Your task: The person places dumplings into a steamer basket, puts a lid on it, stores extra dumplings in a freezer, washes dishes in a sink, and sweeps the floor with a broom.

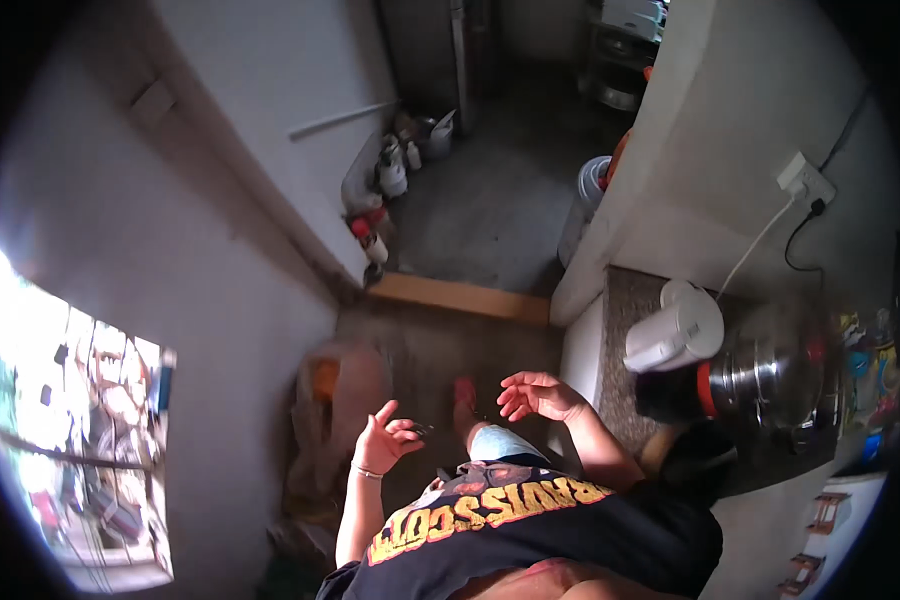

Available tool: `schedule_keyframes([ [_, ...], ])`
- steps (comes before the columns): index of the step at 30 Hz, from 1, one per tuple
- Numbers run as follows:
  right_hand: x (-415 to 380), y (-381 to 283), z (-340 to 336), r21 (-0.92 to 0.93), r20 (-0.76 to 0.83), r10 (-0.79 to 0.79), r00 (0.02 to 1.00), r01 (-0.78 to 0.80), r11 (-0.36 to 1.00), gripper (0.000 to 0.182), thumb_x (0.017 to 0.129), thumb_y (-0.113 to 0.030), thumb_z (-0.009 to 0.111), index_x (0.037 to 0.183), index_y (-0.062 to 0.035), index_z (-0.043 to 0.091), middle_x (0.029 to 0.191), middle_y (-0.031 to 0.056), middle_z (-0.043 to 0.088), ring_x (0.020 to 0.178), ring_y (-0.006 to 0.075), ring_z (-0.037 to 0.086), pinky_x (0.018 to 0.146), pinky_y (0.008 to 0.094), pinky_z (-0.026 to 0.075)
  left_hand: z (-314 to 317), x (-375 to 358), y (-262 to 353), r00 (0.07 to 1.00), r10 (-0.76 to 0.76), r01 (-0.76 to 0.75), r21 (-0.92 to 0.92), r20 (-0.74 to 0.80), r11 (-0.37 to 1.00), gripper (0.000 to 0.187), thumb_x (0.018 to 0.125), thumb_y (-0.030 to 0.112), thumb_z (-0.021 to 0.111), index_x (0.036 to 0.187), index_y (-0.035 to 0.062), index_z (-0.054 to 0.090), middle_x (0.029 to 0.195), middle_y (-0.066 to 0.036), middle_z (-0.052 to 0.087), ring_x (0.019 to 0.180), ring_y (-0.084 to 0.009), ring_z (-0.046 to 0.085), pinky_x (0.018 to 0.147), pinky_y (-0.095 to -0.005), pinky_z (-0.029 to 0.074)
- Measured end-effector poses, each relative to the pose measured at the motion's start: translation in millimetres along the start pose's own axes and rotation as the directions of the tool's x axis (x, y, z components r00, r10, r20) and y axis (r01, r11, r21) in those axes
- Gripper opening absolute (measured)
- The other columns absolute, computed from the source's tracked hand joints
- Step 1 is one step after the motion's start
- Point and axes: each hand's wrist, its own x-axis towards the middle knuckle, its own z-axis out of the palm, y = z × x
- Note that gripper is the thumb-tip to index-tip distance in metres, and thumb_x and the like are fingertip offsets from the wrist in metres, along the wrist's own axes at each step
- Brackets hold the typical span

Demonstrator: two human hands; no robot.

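Observation:
My left hand [386, 441] is raised in front of my body with its fingers apart and slightly curled, and a thin bracelet [367, 472] circles its wrist. Across from it, my right hand [542, 397] hovers with fingers loosely spread, and nothing shows in it. Both hands are in the air over the dim floor [425, 345], either side of my leg and pink footwear [465, 390]. Nearest my right hand is a speckled counter [618, 385] bearing a white electric kettle [675, 335]. A pale bag [345, 400] with something orange inside stands beyond my left hand.
A wooden threshold [460, 297] crosses the doorway ahead. Bottles and containers [394, 180] line the wall past it. A large shiny metal pot [770, 380] lies on the counter near the kettle, below a wall socket [806, 180] with cords. A bright window [80, 430] is at left.

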Motion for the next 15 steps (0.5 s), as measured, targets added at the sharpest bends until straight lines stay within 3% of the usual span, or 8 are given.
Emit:
schedule_keyframes([
  [1, 33.9, 12.5, -31.9, -0.4, -0.274, 0.043, 0.961, -0.155, 0.903, 0.043, 0.082, -0.029, 0.061, 0.114, -0.0015, 0.052, 0.112, 0.0181, 0.057, 0.094, 0.0265, 0.061, 0.077, 0.0362, 0.05, -67.3, 27.1, 18.9, 0.925, -0.004, 0.11, 0.257, -0.379, 0.96, 0.047, 0.087, 0.034, 0.053, 0.128, 0.013, 0.043, 0.107, -0.015, 0.059, 0.093, -0.0264, 0.06, 0.082, -0.0446, 0.046],
  [2, 59.5, 10.7, -54.3, -0.656, -0.534, -0.023, 0.845, -0.397, 0.642, 0.044, 0.082, -0.03, 0.061, 0.114, -0.0009, 0.052, 0.111, 0.0185, 0.057, 0.093, 0.0266, 0.061, 0.077, 0.0357, 0.05, -132.2, 54.4, 37.8, 0.712, -0.008, 0.358, 0.353, -0.702, 0.864, 0.046, 0.087, 0.035, 0.051, 0.127, 0.0129, 0.043, 0.106, -0.013, 0.059, 0.09, -0.0261, 0.061, 0.08, -0.046, 0.046],
  [3, 61.0, -44.4, -28.7, -0.855, -0.49, -0.174, 0.854, -0.51, -0.095, 0.039, 0.081, -0.023, 0.063, 0.111, 0.0011, 0.054, 0.103, 0.0172, 0.06, 0.09, 0.0231, 0.062, 0.075, 0.0312, 0.05, -163.4, 70.6, 49.6, 0.58, 0.046, 0.475, 0.384, -0.813, 0.792, 0.046, 0.086, 0.035, 0.053, 0.126, 0.0136, 0.044, 0.104, -0.012, 0.059, 0.087, -0.0255, 0.061, 0.077, -0.0454, 0.047],
  [5, 104.1, -54.9, -66.5, -0.752, -0.401, -0.144, 0.904, -0.236, 0.615, 0.041, 0.08, -0.025, 0.065, 0.11, 0.0016, 0.055, 0.097, 0.0162, 0.062, 0.085, 0.0218, 0.062, 0.075, 0.0305, 0.049, -196.3, 97.1, 81.2, 0.647, 0.096, 0.493, 0.511, -0.756, 0.704, 0.045, 0.084, 0.033, 0.056, 0.124, 0.0149, 0.046, 0.1, -0.01, 0.06, 0.081, -0.0243, 0.061, 0.071, -0.0442, 0.047],
  [7, 131.1, -85.9, -83.1, -0.26, -0.321, -0.129, 0.938, 0.043, 0.965, 0.039, 0.078, -0.023, 0.067, 0.106, 0.0027, 0.056, 0.092, 0.0148, 0.064, 0.082, 0.0179, 0.061, 0.072, 0.0301, 0.049, -251.4, 123.4, 119.5, 0.828, -0.008, 0.468, 0.683, -0.561, 0.561, 0.044, 0.082, 0.032, 0.06, 0.122, 0.0163, 0.048, 0.096, -0.008, 0.06, 0.075, -0.0232, 0.061, 0.065, -0.043, 0.047],
  [11, 183.6, -152.7, -119.1, -0.786, -0.398, -0.34, 0.852, -0.126, 0.605, 0.034, 0.077, -0.018, 0.067, 0.102, 0.002, 0.057, 0.083, 0.0133, 0.063, 0.076, 0.0209, 0.061, 0.069, 0.0303, 0.049, -195.4, 181.0, 174.8, 0.498, 0.095, 0.483, 0.367, -0.862, 0.795, 0.029, 0.082, 0.023, 0.059, 0.109, 0.0155, 0.056, 0.086, -0.007, 0.06, 0.073, -0.0219, 0.061, 0.063, -0.0404, 0.046],
  [14, 222.7, -194.6, -154.3, -0.81, -0.527, -0.243, 0.814, -0.395, 0.434, 0.035, 0.075, -0.023, 0.068, 0.1, 0.0007, 0.058, 0.085, 0.0165, 0.063, 0.079, 0.0284, 0.061, 0.07, 0.0344, 0.049, -198.1, 240.8, 208.8, 0.481, 0.085, 0.624, 0.409, -0.872, 0.665, 0.021, 0.081, 0.021, 0.059, 0.1, 0.0132, 0.057, 0.08, -0.007, 0.059, 0.067, -0.0209, 0.059, 0.058, -0.038, 0.045],
  [15, 234.6, -202.1, -166.9, -0.774, -0.567, -0.264, 0.78, -0.395, 0.495, 0.035, 0.075, -0.023, 0.067, 0.1, 0.0001, 0.059, 0.086, 0.0165, 0.063, 0.08, 0.0295, 0.061, 0.071, 0.0352, 0.049, -199.9, 265.7, 220.9, 0.488, 0.079, 0.669, 0.431, -0.869, 0.606, 0.018, 0.08, 0.02, 0.059, 0.097, 0.0124, 0.057, 0.078, -0.007, 0.059, 0.065, -0.0206, 0.058, 0.056, -0.0371, 0.045],
])
